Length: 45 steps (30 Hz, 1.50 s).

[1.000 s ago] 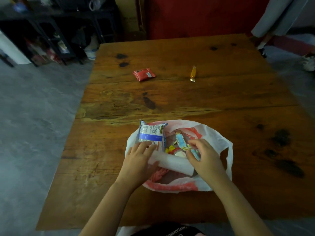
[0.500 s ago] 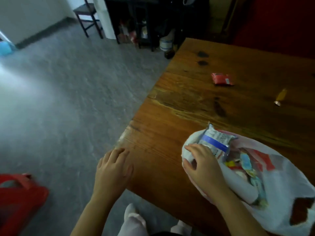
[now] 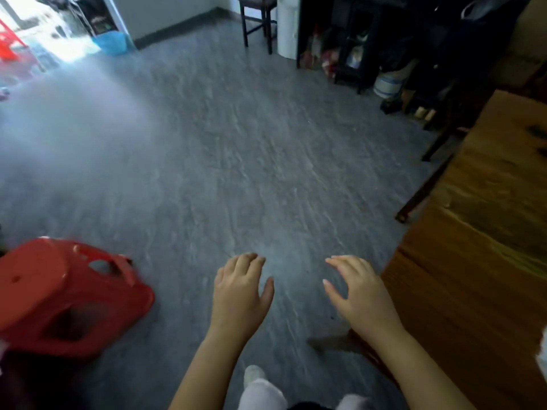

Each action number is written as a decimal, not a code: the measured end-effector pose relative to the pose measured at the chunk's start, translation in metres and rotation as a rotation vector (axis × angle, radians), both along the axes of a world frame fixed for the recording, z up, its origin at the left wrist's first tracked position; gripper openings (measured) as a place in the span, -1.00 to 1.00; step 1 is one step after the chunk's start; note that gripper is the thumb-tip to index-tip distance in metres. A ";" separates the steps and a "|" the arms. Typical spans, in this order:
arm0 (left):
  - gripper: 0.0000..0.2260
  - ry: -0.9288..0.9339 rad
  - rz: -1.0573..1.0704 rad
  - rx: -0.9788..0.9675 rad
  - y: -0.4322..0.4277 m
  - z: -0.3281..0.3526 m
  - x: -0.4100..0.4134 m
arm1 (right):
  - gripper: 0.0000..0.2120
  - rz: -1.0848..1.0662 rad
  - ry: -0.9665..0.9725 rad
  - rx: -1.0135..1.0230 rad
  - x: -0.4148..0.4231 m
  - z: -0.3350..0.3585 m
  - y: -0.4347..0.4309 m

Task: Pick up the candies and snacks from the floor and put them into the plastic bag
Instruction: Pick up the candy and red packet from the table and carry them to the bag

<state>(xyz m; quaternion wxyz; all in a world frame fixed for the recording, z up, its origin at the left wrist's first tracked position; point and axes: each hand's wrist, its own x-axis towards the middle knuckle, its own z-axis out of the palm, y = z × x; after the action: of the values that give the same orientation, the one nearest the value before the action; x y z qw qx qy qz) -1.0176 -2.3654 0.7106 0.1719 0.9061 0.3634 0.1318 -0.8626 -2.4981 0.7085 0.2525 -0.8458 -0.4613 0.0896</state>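
Nearest, just left of the worktop's (image 3: 473, 291) near corner, pale trouser legs (image 3: 262, 393) and the toe of a light shoe (image 3: 253, 372) show at the bottom of the view. Above them both bare forearms reach out over the grey floor (image 3: 236, 143).

The left hand (image 3: 239, 294) hangs palm down well left of the worktop, its fingers (image 3: 245, 261) relaxed and slightly apart, the thumb out to the side, holding nothing. The right hand (image 3: 359, 294) hovers just beside the worktop's left edge, not touching it, with its fingers (image 3: 346, 263) spread loosely and empty too.

A thin white sliver (image 3: 543, 347) sits on the worktop at its right side, cut off by the frame edge. It is probably the plastic bag, though too little of it shows to be sure.

Far to the left of the worktop, past the left hand, a red plastic stool (image 3: 59, 291) lies tipped on the floor. A dark slanted leg (image 3: 423, 187) runs under the worktop's left edge down to the floor.

Beyond the worktop's far end stands a dark shelf unit (image 3: 355, 39) with blurred clutter on it, and a white and blue bucket (image 3: 387, 81) at its foot. Further left of that are a tall white cylinder (image 3: 288, 25) and a dark chair (image 3: 256, 13). Farthest left of the worktop, by a bright doorway, sits a blue tub (image 3: 111, 42).
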 end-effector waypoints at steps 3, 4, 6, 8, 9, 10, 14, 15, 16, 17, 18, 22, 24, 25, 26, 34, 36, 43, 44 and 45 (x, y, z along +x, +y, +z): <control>-0.64 -0.021 0.006 -0.023 0.044 -0.001 -0.013 | -0.61 -0.005 0.003 -0.002 -0.011 0.002 0.050; -0.65 -0.026 0.017 -0.029 0.057 -0.003 -0.016 | -0.61 -0.013 0.005 -0.014 -0.011 0.003 0.062; -0.65 -0.028 0.027 -0.036 0.083 -0.009 -0.018 | -0.61 -0.032 0.004 -0.049 -0.006 0.000 0.080; -0.65 -0.023 0.025 -0.043 0.108 -0.017 -0.010 | -0.61 -0.055 0.002 -0.066 0.008 -0.005 0.099; -0.65 -0.015 0.017 -0.051 0.119 -0.019 -0.003 | -0.63 -0.075 0.013 -0.068 0.016 -0.007 0.107; -0.65 -0.008 0.004 -0.059 0.128 -0.021 0.005 | -0.66 -0.107 0.027 -0.067 0.024 -0.009 0.114; -0.64 0.034 -0.081 -0.059 0.176 -0.023 0.053 | -0.66 -0.229 0.080 -0.062 0.064 -0.017 0.148; -0.64 0.046 -0.107 -0.044 0.190 -0.022 0.068 | -0.63 -0.248 0.089 -0.061 0.076 -0.020 0.157; -0.64 0.061 -0.132 -0.030 0.204 -0.021 0.086 | -0.60 -0.265 0.103 -0.059 0.091 -0.023 0.167; -0.63 0.077 -0.154 -0.021 0.217 -0.019 0.103 | -0.60 -0.283 0.117 -0.051 0.106 -0.025 0.175; -0.63 0.087 -0.174 -0.017 0.228 -0.015 0.122 | -0.62 -0.301 0.125 -0.036 0.121 -0.025 0.182; -0.63 0.085 -0.286 0.007 0.263 0.003 0.195 | -0.72 -0.403 0.114 0.031 0.182 -0.011 0.205; -0.63 0.068 -0.340 0.023 0.277 0.010 0.232 | -0.73 -0.465 0.076 0.049 0.210 -0.006 0.210; -0.63 0.059 -0.368 0.034 0.282 0.012 0.249 | -0.73 -0.502 0.070 0.047 0.221 -0.004 0.211; -0.63 0.054 -0.397 0.039 0.285 0.014 0.266 | -0.72 -0.536 0.070 0.041 0.231 -0.003 0.212; -0.62 0.047 -0.691 0.021 0.321 0.003 0.422 | -0.69 -0.824 0.063 0.005 0.309 -0.007 0.221; -0.62 0.052 -0.771 0.016 0.331 0.000 0.468 | -0.69 -0.905 0.041 -0.006 0.334 -0.005 0.228; -0.61 -0.003 -1.075 -0.016 0.348 0.007 0.618 | -0.69 -1.132 -0.004 -0.010 0.421 0.020 0.251; -0.61 -0.010 -1.116 -0.022 0.343 0.008 0.636 | -0.69 -1.168 -0.001 -0.009 0.430 0.022 0.250; -0.61 -0.010 -1.154 -0.031 0.336 0.008 0.653 | -0.69 -1.205 0.007 -0.011 0.436 0.023 0.247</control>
<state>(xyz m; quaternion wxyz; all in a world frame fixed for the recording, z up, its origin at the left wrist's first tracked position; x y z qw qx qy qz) -0.3647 -2.0293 0.7183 0.2309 0.9544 -0.1886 0.0155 -0.4263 -2.2508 0.7312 0.2559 -0.9593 0.1005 -0.0641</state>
